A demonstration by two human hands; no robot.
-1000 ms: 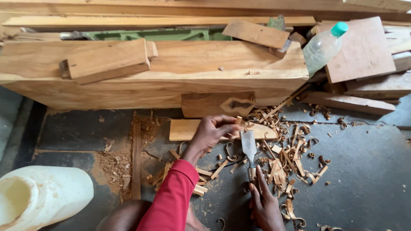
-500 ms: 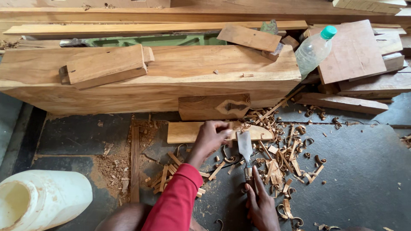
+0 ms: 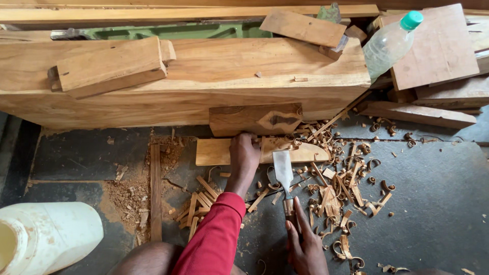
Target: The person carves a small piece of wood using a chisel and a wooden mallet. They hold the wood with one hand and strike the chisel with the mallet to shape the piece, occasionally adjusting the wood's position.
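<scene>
- A long, thick timber beam (image 3: pixel 204 86) is laid across the far side of the scene, from the left edge to right of centre.
- The dark floor (image 3: pixel 438 203) is spread below it, with sawdust at the left and curled wood shavings (image 3: pixel 351 188) scattered at the right.
- A white plastic jerrycan (image 3: pixel 48 237) is seen at the near left corner.
- A stack of flat boards (image 3: pixel 443 56) is piled at the far right, and a clear plastic bottle (image 3: pixel 389 43) with a green cap is leaned against it.
- A loose wooden block (image 3: pixel 109 69) is rested on the left part of the beam; a thinner offcut (image 3: pixel 303 28) lies on its far right part.
- A dark-grained block (image 3: pixel 254 118) is stood against the beam's near face.
- A small flat plank (image 3: pixel 262 151) is laid on the floor just near that block.
- The plank is pressed down by the left hand (image 3: pixel 244 155), red-sleeved, its grip closed over the plank's middle.
- A broad chisel (image 3: pixel 283 175) is held with its blade pointing far, the edge at the plank's near side.
- The chisel handle is wrapped by the right hand (image 3: pixel 305 244), whose grip is closed firmly around it, near the bottom edge.
- Short wood splinters (image 3: pixel 201 201) are gathered on the floor left of the sleeve.
</scene>
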